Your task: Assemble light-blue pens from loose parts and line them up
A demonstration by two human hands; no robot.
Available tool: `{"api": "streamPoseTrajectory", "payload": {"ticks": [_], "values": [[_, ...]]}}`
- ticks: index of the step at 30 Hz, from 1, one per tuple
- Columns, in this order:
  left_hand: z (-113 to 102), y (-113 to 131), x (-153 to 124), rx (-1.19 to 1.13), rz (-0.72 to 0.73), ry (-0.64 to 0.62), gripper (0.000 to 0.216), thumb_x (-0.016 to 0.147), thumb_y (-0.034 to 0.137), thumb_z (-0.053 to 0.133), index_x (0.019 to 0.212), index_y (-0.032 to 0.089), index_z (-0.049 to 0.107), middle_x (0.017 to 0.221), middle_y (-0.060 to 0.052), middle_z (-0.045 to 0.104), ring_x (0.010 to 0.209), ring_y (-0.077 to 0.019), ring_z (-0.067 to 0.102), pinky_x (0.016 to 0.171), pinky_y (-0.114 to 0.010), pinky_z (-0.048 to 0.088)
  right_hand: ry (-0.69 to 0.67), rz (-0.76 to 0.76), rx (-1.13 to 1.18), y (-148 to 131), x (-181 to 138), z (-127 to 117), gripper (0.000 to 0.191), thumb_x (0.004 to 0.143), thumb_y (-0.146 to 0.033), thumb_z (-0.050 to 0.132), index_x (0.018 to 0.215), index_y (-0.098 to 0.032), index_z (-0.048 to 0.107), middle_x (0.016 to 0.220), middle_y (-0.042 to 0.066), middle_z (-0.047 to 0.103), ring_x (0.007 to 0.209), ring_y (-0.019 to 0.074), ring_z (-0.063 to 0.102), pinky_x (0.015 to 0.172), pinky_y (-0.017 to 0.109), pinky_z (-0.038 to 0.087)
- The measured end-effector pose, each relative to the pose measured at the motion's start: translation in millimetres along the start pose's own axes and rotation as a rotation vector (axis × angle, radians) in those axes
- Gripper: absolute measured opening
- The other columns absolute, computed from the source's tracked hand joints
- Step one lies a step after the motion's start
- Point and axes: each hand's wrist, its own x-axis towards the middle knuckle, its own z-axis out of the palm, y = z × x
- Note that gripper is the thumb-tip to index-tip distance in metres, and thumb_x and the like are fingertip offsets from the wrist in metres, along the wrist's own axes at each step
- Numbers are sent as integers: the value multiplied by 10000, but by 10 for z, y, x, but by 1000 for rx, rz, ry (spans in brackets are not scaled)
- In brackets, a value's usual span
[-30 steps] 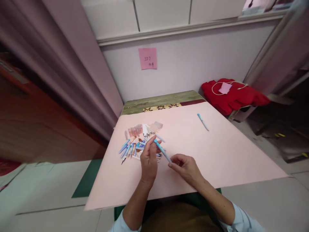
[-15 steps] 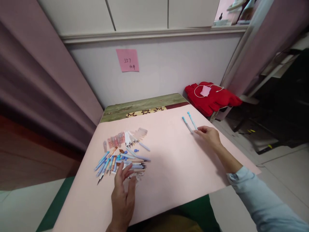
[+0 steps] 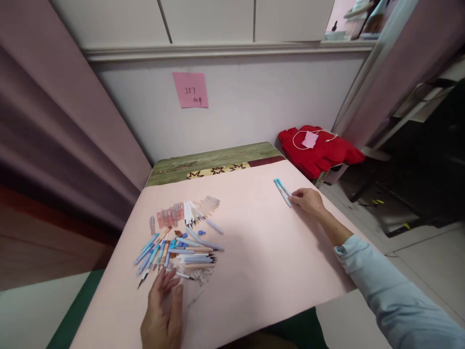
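My right hand (image 3: pixel 308 199) pinches the near end of a light-blue pen (image 3: pixel 284 187) on the right side of the table. A second light-blue pen (image 3: pixel 283 195) lies right beside it, and their bright blue tops almost meet. My left hand (image 3: pixel 162 310) is open at the near left, its fingers loosely curved and thumb apart. Just beyond it is a heap of blue, white and brown pen parts (image 3: pixel 198 260). Several blue and brown pen barrels (image 3: pixel 154 254) lie to the heap's left. Small blue and brown caps (image 3: pixel 178 233) are scattered among them.
White refills (image 3: pixel 191 213), pinkish clear pieces (image 3: pixel 170 214) and pale clear pieces (image 3: pixel 210 203) lie behind the heap. A pink sheet (image 3: pixel 247 271) covers most of the green table (image 3: pixel 170 170). Red cloth (image 3: pixel 316 152) with a white cable sits beyond the right edge.
The two light-blue pens, apart before, now lie close together, tops nearly touching. My left hand has drawn back toward me and left, away from the heap. My right hand stays at the pens.
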Motion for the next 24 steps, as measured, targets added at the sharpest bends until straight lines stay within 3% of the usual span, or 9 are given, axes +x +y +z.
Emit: {"api": "streamPoseTrajectory", "payload": {"ticks": [10, 17, 24], "values": [[2, -22, 35, -5, -66, -12, 631, 837, 527, 558, 1395, 258, 440, 1246, -81, 640, 1127, -258, 615, 1057, -448, 423, -31, -25, -67, -178, -85, -55, 339, 778, -520, 575, 739, -224, 737, 644, 24, 685, 656, 181, 605, 582, 271, 352], [4, -29, 26, 5, -64, -8, 606, 831, 519, 569, 1366, 252, 468, 1228, -81, 650, 1118, -255, 620, 1050, -437, 432, 11, -49, -284, -364, -148, 30, 382, 742, -523, 601, 941, -223, 730, 896, 78, 723, 817, 238, 635, 618, 288, 369], [3, -34, 33, 30, -46, -15, 592, 849, 504, 555, 1377, 257, 454, 1229, -82, 650, 1112, -251, 624, 1035, -443, 443, -20, -42, -353, -439, -118, 18, 293, 732, -388, 580, 920, -228, 739, 889, 91, 725, 835, 250, 649, 643, 294, 401]]}}
